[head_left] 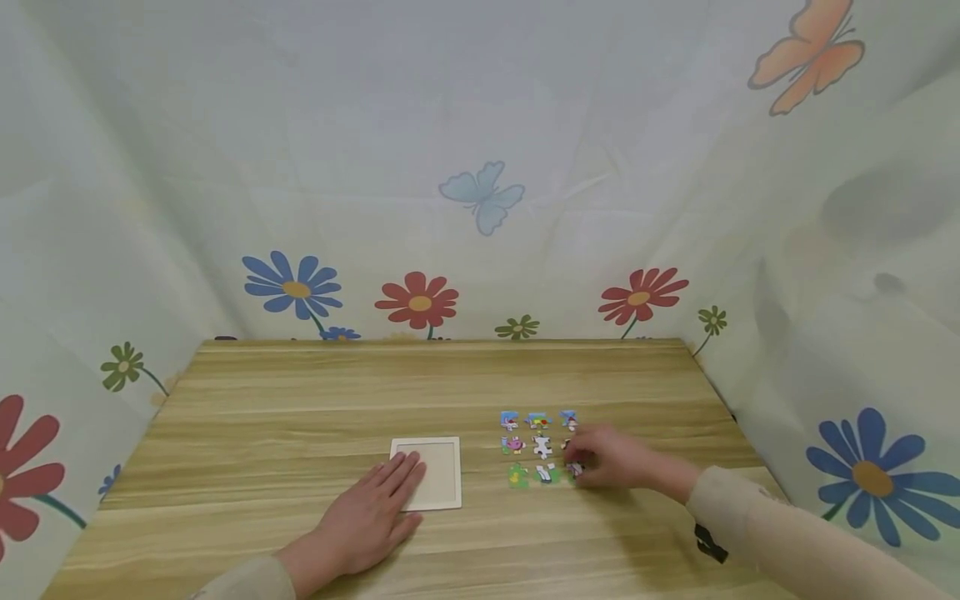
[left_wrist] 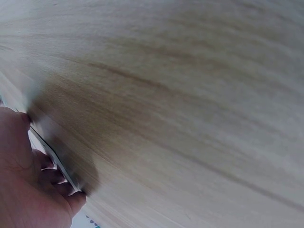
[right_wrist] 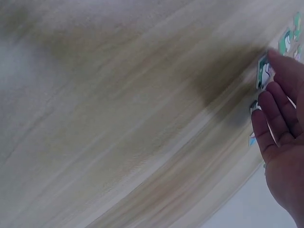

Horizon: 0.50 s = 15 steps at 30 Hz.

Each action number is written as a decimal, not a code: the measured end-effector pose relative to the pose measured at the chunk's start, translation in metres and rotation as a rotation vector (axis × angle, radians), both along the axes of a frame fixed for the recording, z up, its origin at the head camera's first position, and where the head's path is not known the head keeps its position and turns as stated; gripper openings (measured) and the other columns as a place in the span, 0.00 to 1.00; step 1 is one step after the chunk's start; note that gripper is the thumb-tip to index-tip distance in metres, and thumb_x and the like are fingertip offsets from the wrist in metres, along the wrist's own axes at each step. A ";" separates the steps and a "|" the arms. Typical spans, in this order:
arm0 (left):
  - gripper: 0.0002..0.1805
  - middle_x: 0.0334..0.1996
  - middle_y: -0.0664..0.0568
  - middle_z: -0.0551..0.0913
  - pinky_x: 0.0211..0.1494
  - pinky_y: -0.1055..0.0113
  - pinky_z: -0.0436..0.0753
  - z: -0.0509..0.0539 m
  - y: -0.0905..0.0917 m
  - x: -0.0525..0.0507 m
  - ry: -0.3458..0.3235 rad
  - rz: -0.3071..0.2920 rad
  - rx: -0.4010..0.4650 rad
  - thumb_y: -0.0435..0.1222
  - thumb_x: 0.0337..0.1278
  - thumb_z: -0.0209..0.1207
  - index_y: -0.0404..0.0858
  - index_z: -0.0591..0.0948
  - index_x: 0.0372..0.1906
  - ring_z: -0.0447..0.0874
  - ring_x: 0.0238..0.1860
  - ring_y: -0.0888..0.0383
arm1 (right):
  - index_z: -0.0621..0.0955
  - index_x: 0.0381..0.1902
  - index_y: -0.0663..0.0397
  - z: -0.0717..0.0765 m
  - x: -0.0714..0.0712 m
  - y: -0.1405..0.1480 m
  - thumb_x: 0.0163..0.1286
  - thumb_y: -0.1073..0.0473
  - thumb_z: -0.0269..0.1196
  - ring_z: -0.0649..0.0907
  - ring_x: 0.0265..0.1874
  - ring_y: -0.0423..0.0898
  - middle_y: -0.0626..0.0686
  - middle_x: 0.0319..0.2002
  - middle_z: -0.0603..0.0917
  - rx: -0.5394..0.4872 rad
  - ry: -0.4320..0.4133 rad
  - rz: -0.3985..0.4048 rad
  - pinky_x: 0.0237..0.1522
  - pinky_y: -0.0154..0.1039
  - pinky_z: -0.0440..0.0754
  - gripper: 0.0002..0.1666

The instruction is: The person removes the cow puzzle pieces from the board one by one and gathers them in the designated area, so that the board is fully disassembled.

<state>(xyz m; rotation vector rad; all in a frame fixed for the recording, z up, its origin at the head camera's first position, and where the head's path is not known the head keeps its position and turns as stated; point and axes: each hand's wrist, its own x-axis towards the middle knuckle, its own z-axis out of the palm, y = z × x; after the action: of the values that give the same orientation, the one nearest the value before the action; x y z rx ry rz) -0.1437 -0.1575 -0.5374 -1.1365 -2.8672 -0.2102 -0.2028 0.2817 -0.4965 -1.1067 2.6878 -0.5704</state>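
Note:
Near the middle of the table lies a square wooden puzzle tray (head_left: 425, 504) with a pale inner panel. My left hand (head_left: 367, 518) rests on its left side, fingers extended over the rim; the left wrist view shows the hand (left_wrist: 38, 175) along the tray's edge. To the right, jigsaw pieces (head_left: 542, 447) with cartoon pictures lie in spaced rows. My right hand (head_left: 618, 457) is at the right column, covering part of it. In the right wrist view, thumb and fingers of that hand (right_wrist: 285, 114) pinch a green-and-white puzzle piece (right_wrist: 263, 71) by its edges, low at the tabletop.
The wood-grain table (head_left: 315, 400) reaches back to a pale curtain (head_left: 360, 167) printed with flowers and butterflies, which also hangs on both sides. A dark strap or band (head_left: 709, 543) shows below the right sleeve (head_left: 780, 525).

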 end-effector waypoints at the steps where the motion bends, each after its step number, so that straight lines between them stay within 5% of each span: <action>1: 0.36 0.79 0.37 0.66 0.79 0.45 0.68 0.000 0.000 0.000 0.001 0.000 0.001 0.52 0.82 0.50 0.31 0.67 0.79 0.63 0.80 0.39 | 0.88 0.45 0.53 0.000 0.001 0.000 0.62 0.63 0.78 0.81 0.40 0.41 0.45 0.41 0.83 0.010 0.016 0.009 0.44 0.37 0.82 0.13; 15: 0.36 0.79 0.37 0.66 0.79 0.45 0.68 0.002 0.001 0.001 0.004 -0.002 0.011 0.51 0.82 0.51 0.30 0.67 0.79 0.64 0.79 0.39 | 0.89 0.43 0.50 -0.002 0.005 0.008 0.60 0.67 0.77 0.81 0.42 0.39 0.46 0.42 0.83 0.030 0.094 0.062 0.47 0.41 0.84 0.14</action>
<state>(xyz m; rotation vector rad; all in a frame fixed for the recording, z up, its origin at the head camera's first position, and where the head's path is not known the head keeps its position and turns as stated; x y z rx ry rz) -0.1427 -0.1570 -0.5351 -1.1370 -2.8579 -0.2225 -0.1978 0.2900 -0.4984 -1.2341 2.7197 -0.4768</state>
